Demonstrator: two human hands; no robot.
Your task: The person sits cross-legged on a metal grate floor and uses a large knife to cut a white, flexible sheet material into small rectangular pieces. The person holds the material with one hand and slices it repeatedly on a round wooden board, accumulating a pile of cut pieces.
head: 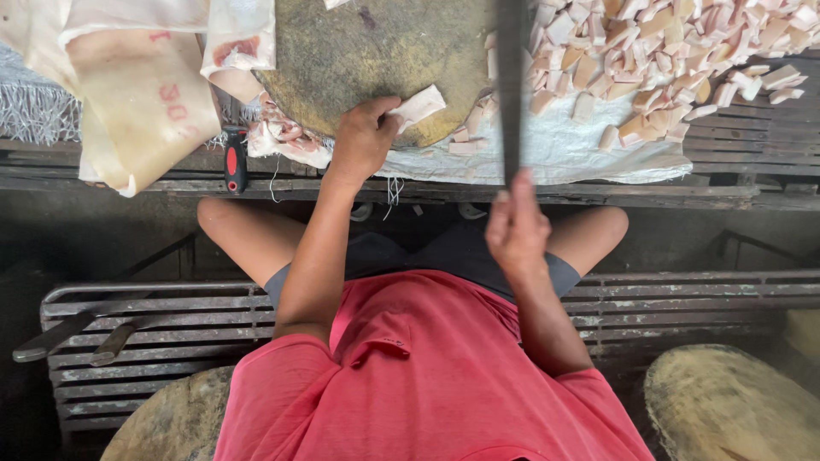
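Pale pork skin piece sits at the round chopping block's near edge, pinned under the left hand's curled fingers; right hand fist-tight round the cleaver, blade raised just right.

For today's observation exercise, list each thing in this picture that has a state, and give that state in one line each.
left hand: pressing a pale strip down on the block
pale strip: flat, uncut, at the block's edge
right hand: closed round the cleaver's handle
cleaver: raised, blade edge-on above the block
round chopping block: worn, mostly bare
cut pieces: heaped on the white cloth
two knives: lying unused on the rack
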